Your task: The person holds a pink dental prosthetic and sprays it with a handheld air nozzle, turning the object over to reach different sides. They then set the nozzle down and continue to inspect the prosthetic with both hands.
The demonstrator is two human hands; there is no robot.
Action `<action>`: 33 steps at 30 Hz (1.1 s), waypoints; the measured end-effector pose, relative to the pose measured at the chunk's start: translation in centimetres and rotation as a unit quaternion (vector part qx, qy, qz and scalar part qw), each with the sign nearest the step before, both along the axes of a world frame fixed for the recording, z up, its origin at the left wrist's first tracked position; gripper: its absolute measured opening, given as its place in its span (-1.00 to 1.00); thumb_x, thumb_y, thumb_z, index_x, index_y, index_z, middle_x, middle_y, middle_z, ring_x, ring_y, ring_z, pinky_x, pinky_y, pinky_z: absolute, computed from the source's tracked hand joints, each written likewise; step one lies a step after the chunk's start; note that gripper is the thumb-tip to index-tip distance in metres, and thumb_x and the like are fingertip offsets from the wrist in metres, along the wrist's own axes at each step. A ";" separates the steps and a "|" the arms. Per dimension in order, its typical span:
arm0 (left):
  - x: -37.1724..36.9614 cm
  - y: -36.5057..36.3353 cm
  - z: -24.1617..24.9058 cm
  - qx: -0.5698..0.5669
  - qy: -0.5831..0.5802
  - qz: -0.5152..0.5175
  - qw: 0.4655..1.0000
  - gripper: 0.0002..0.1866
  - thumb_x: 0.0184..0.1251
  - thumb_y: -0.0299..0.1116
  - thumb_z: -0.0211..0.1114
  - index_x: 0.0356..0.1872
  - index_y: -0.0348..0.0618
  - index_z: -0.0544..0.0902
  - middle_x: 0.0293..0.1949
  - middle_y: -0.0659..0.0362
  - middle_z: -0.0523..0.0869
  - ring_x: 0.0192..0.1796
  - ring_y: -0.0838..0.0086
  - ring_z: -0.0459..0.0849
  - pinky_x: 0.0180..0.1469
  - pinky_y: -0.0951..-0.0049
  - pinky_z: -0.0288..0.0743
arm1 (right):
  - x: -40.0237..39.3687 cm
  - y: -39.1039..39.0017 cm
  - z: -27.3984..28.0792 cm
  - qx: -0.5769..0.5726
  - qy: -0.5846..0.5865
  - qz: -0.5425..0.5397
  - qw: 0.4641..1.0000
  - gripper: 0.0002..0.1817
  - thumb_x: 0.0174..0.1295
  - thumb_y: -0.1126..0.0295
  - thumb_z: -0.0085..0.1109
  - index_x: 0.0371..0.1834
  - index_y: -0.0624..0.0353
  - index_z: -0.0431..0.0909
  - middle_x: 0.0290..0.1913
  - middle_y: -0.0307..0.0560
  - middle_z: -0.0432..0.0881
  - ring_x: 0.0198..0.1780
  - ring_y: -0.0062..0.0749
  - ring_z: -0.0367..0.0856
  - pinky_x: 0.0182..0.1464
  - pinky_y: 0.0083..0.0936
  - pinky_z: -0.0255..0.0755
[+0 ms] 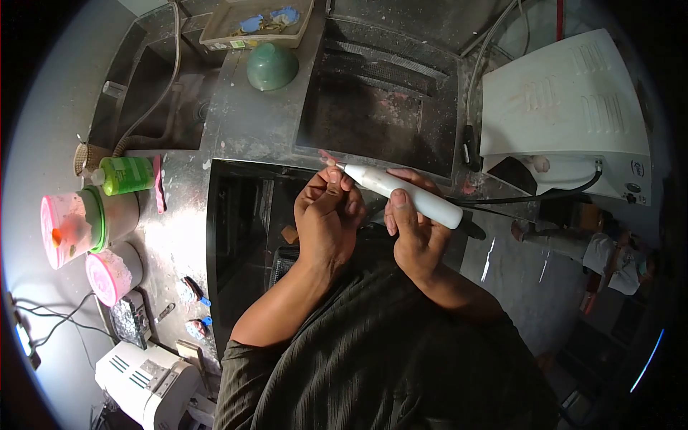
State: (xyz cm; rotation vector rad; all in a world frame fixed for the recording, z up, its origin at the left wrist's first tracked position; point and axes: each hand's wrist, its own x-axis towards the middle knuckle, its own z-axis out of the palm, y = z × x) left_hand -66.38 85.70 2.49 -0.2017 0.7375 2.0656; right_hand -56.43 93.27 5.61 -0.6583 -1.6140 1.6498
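My right hand point(417, 240) is wrapped round a thick white handpiece point(376, 179), which points up and to the left with its narrow metal nose. At that nose, my left hand point(326, 218) pinches a small pink piece point(327, 156) between thumb and fingers. The tip of the tool meets or overlaps the piece in this view, and the fingers cover much of it. Both hands are held close together before the front edge of the metal bench point(254, 125).
Behind the hands lies a dark recessed tray point(373, 107). A green bowl point(272, 67) and a shallow box point(215, 32) stand at the back. A white machine point(566, 107) with a black cable point(530, 198) is right; pink-lidded tubs point(68, 229) and a green bottle point(127, 175) are left. Another person point(609, 258) is far right.
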 end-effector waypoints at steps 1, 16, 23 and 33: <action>0.0 0.0 0.1 0.000 0.000 0.000 1.000 -0.83 0.55 -0.32 0.13 -0.29 -0.16 0.51 -0.39 0.27 0.54 -0.50 0.57 0.41 -0.43 0.52 0.32 | 0.0 0.0 0.0 0.007 0.000 0.000 1.000 -0.77 0.43 0.48 0.07 0.07 0.37 0.50 -0.17 -0.08 0.60 -0.52 -0.70 0.39 -0.51 -0.70 0.27; -0.2 -0.1 0.7 -0.003 -0.021 -0.008 1.000 -0.82 0.56 -0.34 0.10 -0.31 -0.15 0.49 -0.39 0.28 0.51 -0.52 0.58 0.38 -0.45 0.54 0.29 | 0.4 0.1 -0.1 0.008 -0.005 -0.001 1.000 -0.77 0.43 0.49 0.09 0.07 0.35 0.51 -0.24 -0.11 0.59 -0.53 -0.71 0.37 -0.52 -0.71 0.25; -0.1 -0.3 -0.3 -0.002 -0.015 -0.011 1.000 -0.84 0.55 -0.35 0.13 -0.28 -0.16 0.52 -0.39 0.27 0.55 -0.52 0.58 0.39 -0.47 0.53 0.30 | 0.4 -0.3 0.1 -0.024 0.005 -0.013 1.000 -0.75 0.39 0.42 0.20 0.06 0.31 0.54 -0.17 -0.18 0.61 -0.43 -0.74 0.40 -0.43 -0.72 0.31; 0.6 0.2 0.2 -0.140 0.114 0.022 0.983 -0.84 0.49 -0.36 0.21 -0.24 -0.24 0.55 -0.44 0.22 0.60 -0.61 0.61 0.45 -0.61 0.57 0.29 | 1.1 -0.1 0.1 -0.053 -0.024 -0.041 0.997 -0.75 0.38 0.46 0.21 0.06 0.31 0.54 -0.12 -0.16 0.61 -0.36 -0.72 0.44 -0.39 -0.73 0.33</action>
